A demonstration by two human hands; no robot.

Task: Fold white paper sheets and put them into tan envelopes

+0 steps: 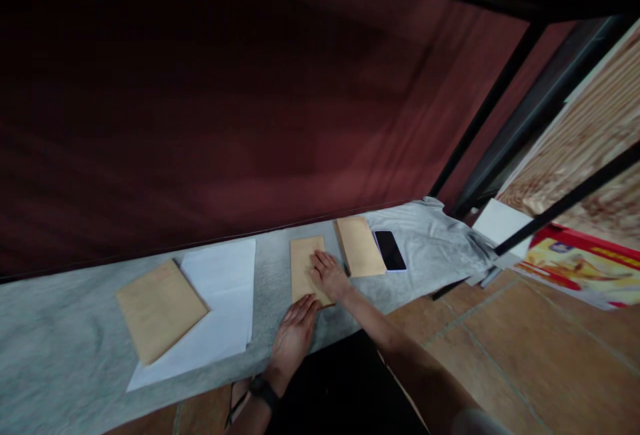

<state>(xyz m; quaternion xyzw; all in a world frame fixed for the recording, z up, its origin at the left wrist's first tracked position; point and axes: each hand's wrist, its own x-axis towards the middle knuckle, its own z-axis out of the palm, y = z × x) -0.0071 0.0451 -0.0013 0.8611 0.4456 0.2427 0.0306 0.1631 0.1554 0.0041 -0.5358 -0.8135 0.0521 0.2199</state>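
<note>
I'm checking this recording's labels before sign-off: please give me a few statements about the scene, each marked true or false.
1. The left bare hand and the right bare hand both touch the narrow rectangular brown paper piece. True.
2. The flat black-screened rectangular phone lies on the white paper sheets. False: it lies on the grey cloth.
3. The squarish brown paper piece partly covers the white paper sheets. True.
4. The dark wrist-worn band is on the right wrist. False: it is on the left.

On the grey cloth-covered surface [55, 335] lie white paper [227, 288], brown envelopes [363, 246] and a phone [390, 250]
</note>
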